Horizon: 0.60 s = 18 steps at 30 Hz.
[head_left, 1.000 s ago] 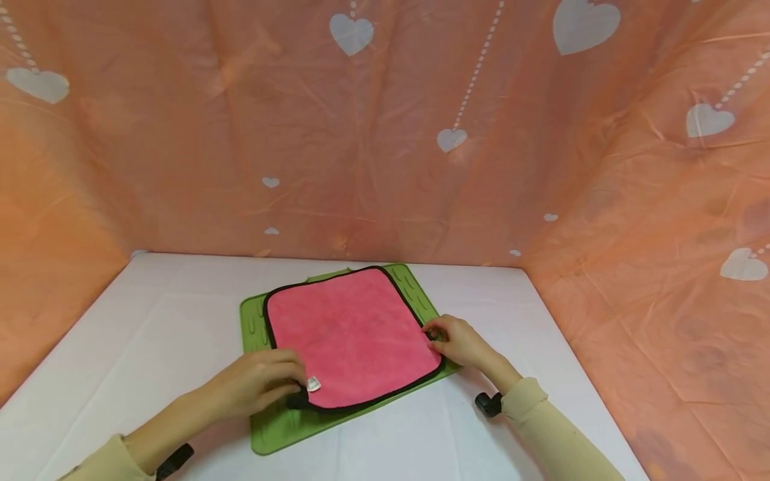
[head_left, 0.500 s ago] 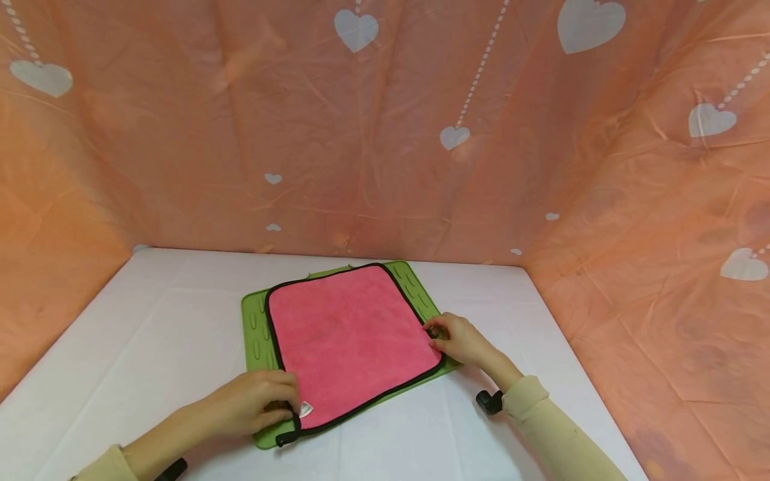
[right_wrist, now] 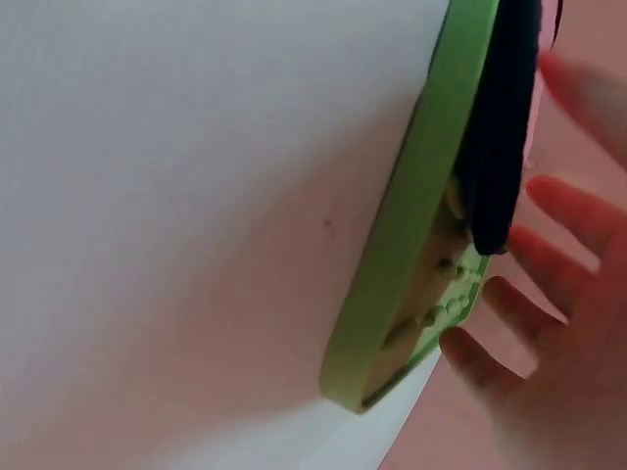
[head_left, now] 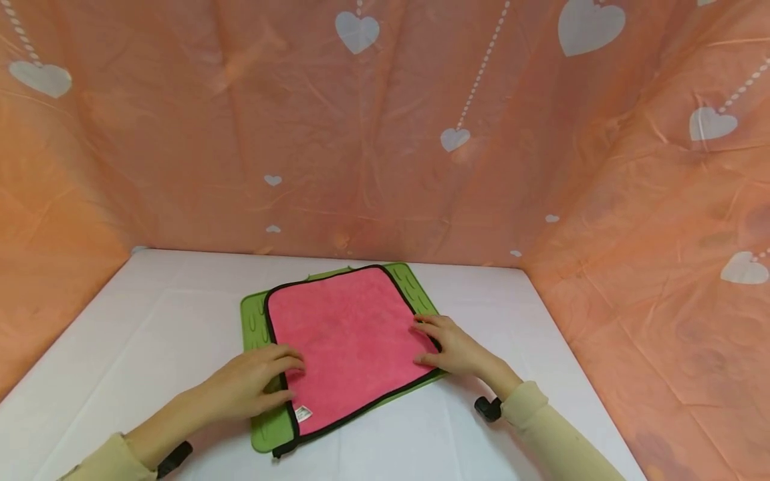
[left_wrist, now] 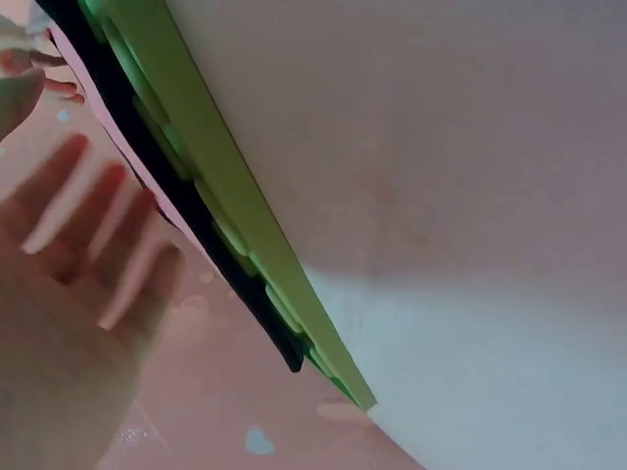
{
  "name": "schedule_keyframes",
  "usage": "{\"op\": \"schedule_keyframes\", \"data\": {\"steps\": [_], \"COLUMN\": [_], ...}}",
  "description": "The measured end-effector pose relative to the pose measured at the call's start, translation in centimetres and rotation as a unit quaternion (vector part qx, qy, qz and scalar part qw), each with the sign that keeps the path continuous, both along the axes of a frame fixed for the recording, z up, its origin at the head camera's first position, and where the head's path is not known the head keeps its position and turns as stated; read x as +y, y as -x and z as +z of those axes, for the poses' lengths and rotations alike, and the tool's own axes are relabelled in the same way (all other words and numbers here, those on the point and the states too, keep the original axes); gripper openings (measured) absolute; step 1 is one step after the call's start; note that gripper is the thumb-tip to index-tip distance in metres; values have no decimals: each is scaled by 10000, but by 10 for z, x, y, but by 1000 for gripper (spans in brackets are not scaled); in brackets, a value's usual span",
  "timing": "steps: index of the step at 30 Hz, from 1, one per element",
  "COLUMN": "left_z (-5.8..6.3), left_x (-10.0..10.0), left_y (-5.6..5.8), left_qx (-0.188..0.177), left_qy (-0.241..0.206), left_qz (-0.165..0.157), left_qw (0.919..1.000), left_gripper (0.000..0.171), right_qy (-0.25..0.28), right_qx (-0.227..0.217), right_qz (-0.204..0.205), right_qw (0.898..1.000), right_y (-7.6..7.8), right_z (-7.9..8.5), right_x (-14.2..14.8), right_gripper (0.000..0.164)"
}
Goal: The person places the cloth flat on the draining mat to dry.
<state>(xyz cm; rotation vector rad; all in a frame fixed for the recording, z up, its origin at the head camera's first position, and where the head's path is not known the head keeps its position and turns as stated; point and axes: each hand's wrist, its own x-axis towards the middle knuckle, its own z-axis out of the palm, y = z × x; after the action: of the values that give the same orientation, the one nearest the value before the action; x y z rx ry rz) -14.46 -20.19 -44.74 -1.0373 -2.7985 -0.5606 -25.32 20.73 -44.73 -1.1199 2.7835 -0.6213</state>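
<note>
A pink cloth [head_left: 355,341] with black edging lies spread over a green ridged mat [head_left: 415,287]. A small white tag [head_left: 303,413] shows near the cloth's front left corner. My left hand [head_left: 252,384] is over the cloth's left edge, and in the left wrist view its fingers [left_wrist: 113,211] are spread and hold nothing. At the right edge, my right hand [head_left: 454,347] lies with fingers apart; in the right wrist view its fingers [right_wrist: 558,259] are spread close beside the black edging [right_wrist: 505,147]. Whether the fingertips touch the cloth, I cannot tell.
The mat lies at an angle on a white table [head_left: 192,321]. An orange curtain [head_left: 385,167] with white hearts stands behind the table and along its sides. A black wrist device [head_left: 488,408] sits under the right wrist, another [head_left: 175,459] under the left.
The cloth's front left corner has come down toward the table's front, covering more of the mat. Both hands have let go of the cloth's edges, and their fingers have spread.
</note>
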Motion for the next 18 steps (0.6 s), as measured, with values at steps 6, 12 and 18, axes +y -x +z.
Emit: {"op": "schedule_keyframes", "data": {"steps": [6,12,18], "left_z": [-3,-7,-9], "left_x": [-2,-1,-5], "left_y": [7,4,4], "left_qx": [-385,-590,-455], "left_qy": [582,838,807], "left_qz": [612,694,826], "left_qw": [9957,9923,9923], "left_gripper": [74,83,83], "right_qy": [-503,-660,-606], "right_qx": [-506,-697,-567], "right_qz": [205,169,169], "right_qw": [9972,9952,9964], "right_y": [-5,-11,-12], "right_z": [-3,-7,-7], "right_x": [1,3,2], "right_gripper": [80,81,80]}}
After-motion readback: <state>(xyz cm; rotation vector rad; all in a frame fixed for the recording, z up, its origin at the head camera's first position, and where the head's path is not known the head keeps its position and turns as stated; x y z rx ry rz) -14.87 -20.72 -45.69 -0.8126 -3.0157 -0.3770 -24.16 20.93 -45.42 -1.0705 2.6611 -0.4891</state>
